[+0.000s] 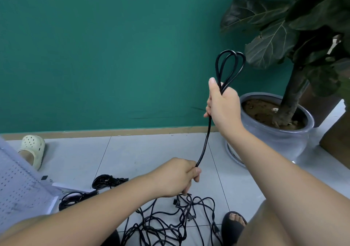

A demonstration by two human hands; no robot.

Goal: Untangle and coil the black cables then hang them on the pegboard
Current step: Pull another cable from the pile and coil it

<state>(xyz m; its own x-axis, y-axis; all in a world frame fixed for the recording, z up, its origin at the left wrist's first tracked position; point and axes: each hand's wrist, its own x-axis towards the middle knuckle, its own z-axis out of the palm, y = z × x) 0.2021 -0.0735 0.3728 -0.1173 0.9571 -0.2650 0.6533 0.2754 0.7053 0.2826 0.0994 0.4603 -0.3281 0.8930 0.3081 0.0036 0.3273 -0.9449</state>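
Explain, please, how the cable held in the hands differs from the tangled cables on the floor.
The held cable is raised, stretched between the right hand and left hand; the tangled cables lie on the tiled floor. The held cable forms neat loops above the right hand; the tangled cables cross at random. Both are black.

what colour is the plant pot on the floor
Pale grey-blue pot, seen best in the head view.
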